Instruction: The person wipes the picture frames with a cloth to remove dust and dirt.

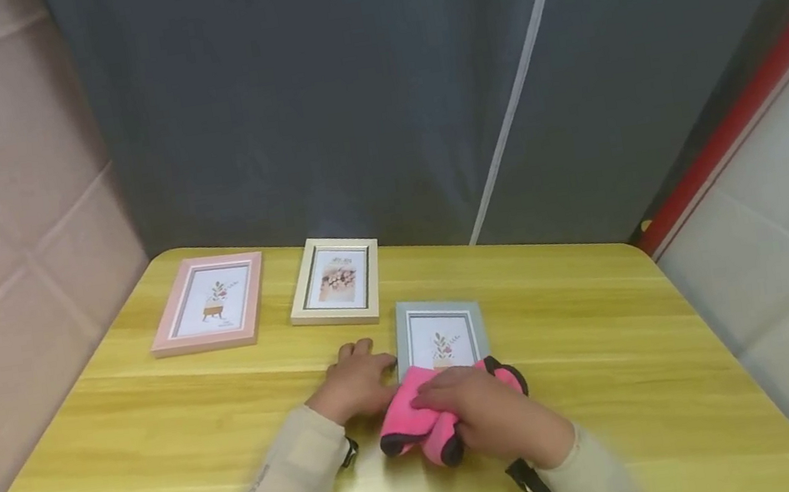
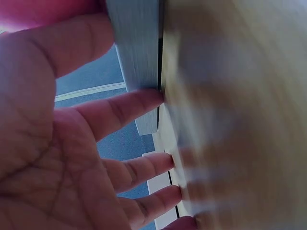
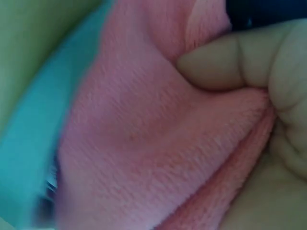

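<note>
A pink cloth with black edging (image 1: 409,414) lies bunched over the near part of a grey-blue picture frame (image 1: 477,327). My right hand (image 1: 489,409) grips the cloth; in the right wrist view, its thumb and fingers pinch the fuzzy folds (image 3: 139,120). At the frame's left edge is my left hand (image 1: 359,381), fingers spread and fairly straight. The left wrist view shows its thumb and index finger against the frame's side (image 2: 139,52), with the other fingertips down on the tabletop. The frame's printed plant picture is partly covered by the cloth.
Farther back on the yellow wood-grain table (image 1: 611,384) lie a pink picture frame (image 1: 258,299) at the left and a cream one (image 1: 298,293) beside it. A dark grey panel (image 1: 314,106) stands behind the table's far edge, with pale walls at both sides.
</note>
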Tool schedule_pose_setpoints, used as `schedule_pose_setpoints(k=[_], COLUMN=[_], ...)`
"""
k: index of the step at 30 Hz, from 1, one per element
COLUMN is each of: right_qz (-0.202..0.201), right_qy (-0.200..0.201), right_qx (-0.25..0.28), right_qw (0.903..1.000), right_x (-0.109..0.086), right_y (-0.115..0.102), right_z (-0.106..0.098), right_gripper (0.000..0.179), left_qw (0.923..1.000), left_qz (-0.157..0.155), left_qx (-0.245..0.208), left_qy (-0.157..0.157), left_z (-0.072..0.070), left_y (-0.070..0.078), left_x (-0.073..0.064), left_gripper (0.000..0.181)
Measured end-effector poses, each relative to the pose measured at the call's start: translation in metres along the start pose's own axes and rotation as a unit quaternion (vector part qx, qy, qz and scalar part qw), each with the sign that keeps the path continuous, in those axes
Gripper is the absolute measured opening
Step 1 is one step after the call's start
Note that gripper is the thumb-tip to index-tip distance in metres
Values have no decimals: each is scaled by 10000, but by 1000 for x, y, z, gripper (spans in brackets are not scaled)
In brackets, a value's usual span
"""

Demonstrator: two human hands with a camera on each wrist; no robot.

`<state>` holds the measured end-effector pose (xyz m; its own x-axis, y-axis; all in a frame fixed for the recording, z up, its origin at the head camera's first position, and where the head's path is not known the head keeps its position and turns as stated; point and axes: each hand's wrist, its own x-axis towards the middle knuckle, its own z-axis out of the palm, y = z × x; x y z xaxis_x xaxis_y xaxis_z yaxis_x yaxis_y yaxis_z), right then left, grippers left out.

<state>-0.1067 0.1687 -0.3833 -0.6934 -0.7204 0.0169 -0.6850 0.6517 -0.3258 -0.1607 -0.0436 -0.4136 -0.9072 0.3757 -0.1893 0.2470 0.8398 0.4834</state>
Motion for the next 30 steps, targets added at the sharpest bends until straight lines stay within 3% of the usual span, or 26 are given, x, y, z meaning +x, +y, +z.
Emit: schedule_pose_setpoints(k=[5,12,20,25,30], right_qz=[374,1101,1858,1466,513], right_qy=[-166,-432,-413,-296,86], right_qx=[-335,-142,75,163,-52], right_qw=[9986,9929,9817,9886,9986], right_x=[4,-1,-12,-11,-6], right_y=[-4,1,9,12,9], right_z=[9,-1,-14,-15,-9], right_gripper=[48,36,26,23,34], left_qw=[10000,10000,9999,9999,9999], left_qz=[13,49,25,-14,-37], left_qx=[36,-34,-98,-114,-100], left_qy=[9,-10,4,15,-6], left_z=[2,2,3,3,2], left_y=[-1,-3,-3,-2,-1], left_x=[1,1,0,0,0], left_gripper=[52,58,59,58,57])
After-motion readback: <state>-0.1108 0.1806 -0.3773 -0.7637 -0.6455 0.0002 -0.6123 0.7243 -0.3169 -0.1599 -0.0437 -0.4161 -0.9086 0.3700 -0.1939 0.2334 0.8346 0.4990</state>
